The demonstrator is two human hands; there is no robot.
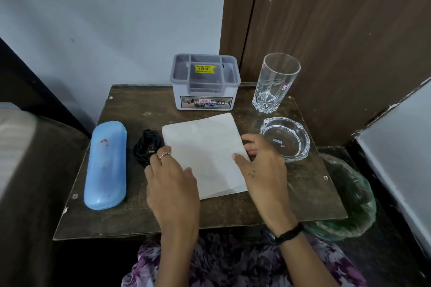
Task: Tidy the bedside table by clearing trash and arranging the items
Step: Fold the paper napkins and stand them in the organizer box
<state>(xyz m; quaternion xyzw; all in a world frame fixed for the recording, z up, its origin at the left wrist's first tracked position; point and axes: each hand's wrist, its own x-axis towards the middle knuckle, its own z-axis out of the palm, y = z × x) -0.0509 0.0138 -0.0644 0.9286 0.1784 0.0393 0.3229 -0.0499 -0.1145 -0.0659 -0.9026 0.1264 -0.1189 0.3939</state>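
A folded white paper napkin (205, 149) lies flat in the middle of the dark wooden bedside table (130, 214). My left hand (171, 182) rests on its left edge, fingers spread, a ring on one finger. My right hand (263, 165) pinches the napkin's right edge between thumb and fingers. A blue glasses case (106, 165) lies lengthwise at the left. A coiled black cable (145, 144) sits between the case and the napkin. At the back stands a grey plastic organiser box (206, 81) with a yellow price sticker. A tall clear glass (275, 81) and a glass ashtray (285, 137) stand at the right.
A green plastic bag (349, 207) sits on the floor below the table's right edge. A brown wooden door (338, 30) rises behind the glass. A pale wall lies behind the table, and a bed edge (21, 147) is at the left.
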